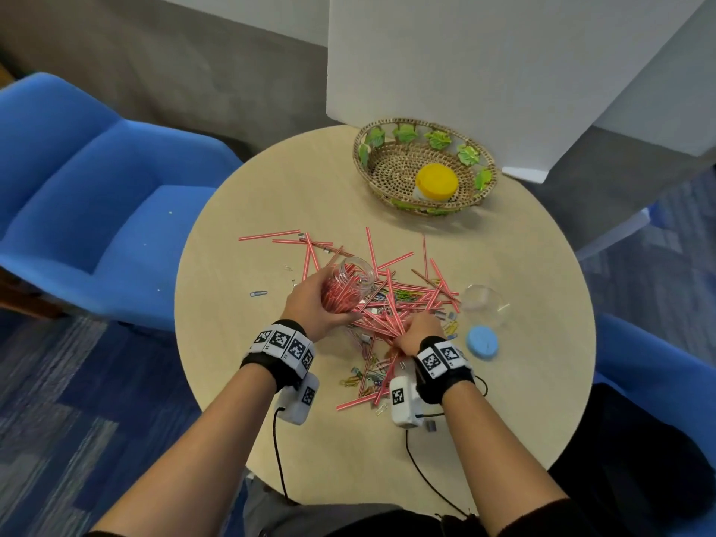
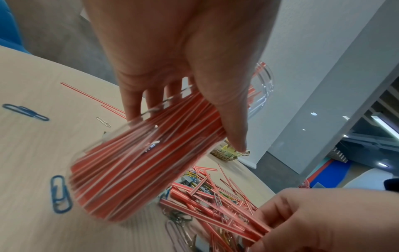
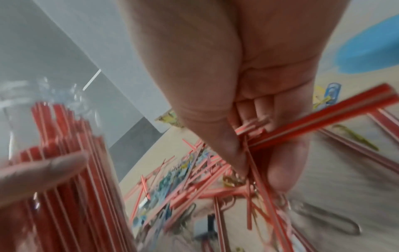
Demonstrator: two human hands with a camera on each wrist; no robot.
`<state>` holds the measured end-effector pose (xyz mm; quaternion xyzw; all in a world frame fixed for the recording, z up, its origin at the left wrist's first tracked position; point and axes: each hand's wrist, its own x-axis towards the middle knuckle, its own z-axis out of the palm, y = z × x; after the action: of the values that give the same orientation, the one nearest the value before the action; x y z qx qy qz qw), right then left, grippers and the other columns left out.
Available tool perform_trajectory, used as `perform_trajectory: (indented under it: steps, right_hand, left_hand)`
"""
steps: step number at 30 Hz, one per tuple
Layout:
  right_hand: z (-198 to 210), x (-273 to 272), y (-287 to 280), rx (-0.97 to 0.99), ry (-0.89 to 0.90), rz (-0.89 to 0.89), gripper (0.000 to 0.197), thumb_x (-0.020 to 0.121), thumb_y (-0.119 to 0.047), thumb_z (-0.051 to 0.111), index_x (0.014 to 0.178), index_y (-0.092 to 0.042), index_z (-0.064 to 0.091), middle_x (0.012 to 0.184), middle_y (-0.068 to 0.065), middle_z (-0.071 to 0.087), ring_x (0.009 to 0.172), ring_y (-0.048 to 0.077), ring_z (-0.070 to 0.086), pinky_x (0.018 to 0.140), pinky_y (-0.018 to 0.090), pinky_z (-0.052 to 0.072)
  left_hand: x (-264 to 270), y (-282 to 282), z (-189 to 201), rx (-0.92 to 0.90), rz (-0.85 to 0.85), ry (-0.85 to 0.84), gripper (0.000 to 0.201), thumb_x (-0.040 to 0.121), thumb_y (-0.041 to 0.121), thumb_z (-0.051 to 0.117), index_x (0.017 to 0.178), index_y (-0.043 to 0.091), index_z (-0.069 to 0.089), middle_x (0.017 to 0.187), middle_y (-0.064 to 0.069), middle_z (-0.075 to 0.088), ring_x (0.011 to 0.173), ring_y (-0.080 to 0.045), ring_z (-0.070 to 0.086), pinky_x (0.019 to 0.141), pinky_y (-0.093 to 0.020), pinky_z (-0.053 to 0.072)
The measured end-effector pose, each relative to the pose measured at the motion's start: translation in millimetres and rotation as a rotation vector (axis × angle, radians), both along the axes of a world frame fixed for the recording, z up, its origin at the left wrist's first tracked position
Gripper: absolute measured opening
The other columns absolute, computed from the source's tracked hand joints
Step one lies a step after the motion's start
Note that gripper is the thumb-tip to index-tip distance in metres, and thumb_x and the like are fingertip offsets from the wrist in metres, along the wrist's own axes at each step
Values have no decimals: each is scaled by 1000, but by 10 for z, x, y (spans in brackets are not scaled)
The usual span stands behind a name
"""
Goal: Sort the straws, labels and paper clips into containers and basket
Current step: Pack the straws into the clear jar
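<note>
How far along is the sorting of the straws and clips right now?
Partly done. The jar in the left hand already holds many straws, and a yellow-lidded container sits in the basket. The right hand is gathering more straws. Loose straws and paper clips still litter the table.

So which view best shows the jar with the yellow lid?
Head view: the yellow-lidded jar sits fully visible inside the wicker basket. In the left wrist view only the basket's edge peeks past the thumb, jar hidden. The right wrist view shows no jar.
</note>
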<state>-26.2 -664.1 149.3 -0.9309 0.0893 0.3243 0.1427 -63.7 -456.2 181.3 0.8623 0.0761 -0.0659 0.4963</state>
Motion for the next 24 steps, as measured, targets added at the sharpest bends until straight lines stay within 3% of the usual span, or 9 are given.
perform_trajectory:
  steps: [3, 5, 7, 9, 12, 16, 18, 21, 24]
  right_hand:
    - [39, 40, -158, 128, 32, -44, 5, 87, -7, 69, 82, -7, 69, 83, 7, 72, 78, 23, 70, 77, 35, 59]
    - [54, 60, -247, 215, 50, -122, 14, 91, -2, 60, 102, -6, 68, 91, 12, 72, 76, 25, 71, 75, 39, 61]
    - [41, 57, -275, 310, 61, -228, 38, 95, -1, 52, 131, -12, 55, 98, 13, 69, 72, 23, 68, 64, 34, 60]
    - [26, 36, -263, 384, 54, -333, 46, 99, -4, 45, 144, -13, 42, 99, 12, 65, 67, 21, 65, 56, 29, 56]
    - [3, -19, -235, 371, -17, -352, 31, 105, -18, 38, 134, -13, 47, 88, 6, 59, 63, 16, 58, 49, 23, 48]
    - [-103, -6, -259, 374, -91, -389, 32, 103, -26, 38, 123, -11, 58, 97, 9, 59, 81, 24, 57, 69, 32, 45]
    - [-133, 2, -272, 491, -87, -545, 23, 102, -21, 41, 113, -11, 60, 82, 11, 66, 70, 26, 61, 69, 40, 53]
    - [-123, -9, -265, 723, -67, -828, 21, 99, -4, 36, 88, -8, 53, 57, 7, 50, 48, 19, 47, 46, 30, 44]
    - [-81, -52, -273, 763, -85, -923, 30, 93, 6, 24, 79, -10, 46, 60, 5, 39, 45, 15, 36, 36, 19, 26]
  left_hand:
    - [-1, 24, -9, 7, 7, 12, 83, 60, 41, 93, 131, 20, 56, 117, 2, 68, 104, -18, 65, 95, -35, 54]
    - [12, 21, -25, 12, 13, 10, 84, 59, 43, 94, 130, 20, 56, 117, 1, 69, 105, -19, 66, 96, -39, 55]
    - [25, 0, -24, 11, 15, 13, 84, 59, 43, 94, 131, 19, 56, 118, 0, 69, 106, -19, 66, 95, -40, 55]
    - [35, -30, -22, 0, 10, 16, 85, 59, 42, 94, 130, 19, 55, 118, -1, 69, 105, -19, 67, 95, -41, 56]
    - [35, -81, -24, -15, -1, 14, 85, 58, 41, 94, 130, 20, 55, 117, -1, 69, 105, -19, 67, 94, -42, 57]
    - [24, -127, -22, -15, -18, 14, 87, 58, 40, 95, 132, 21, 54, 119, 1, 68, 107, -19, 66, 95, -38, 56]
    - [15, -133, -29, -9, -21, 17, 85, 59, 39, 94, 132, 22, 54, 119, 2, 67, 107, -18, 66, 95, -36, 55]
    - [6, -143, -25, -1, -23, 25, 85, 60, 40, 94, 133, 22, 54, 121, 2, 67, 108, -17, 65, 94, -33, 55]
    - [15, -146, -12, -7, -24, 35, 85, 60, 39, 94, 132, 21, 54, 121, 1, 67, 108, -18, 65, 94, -33, 55]
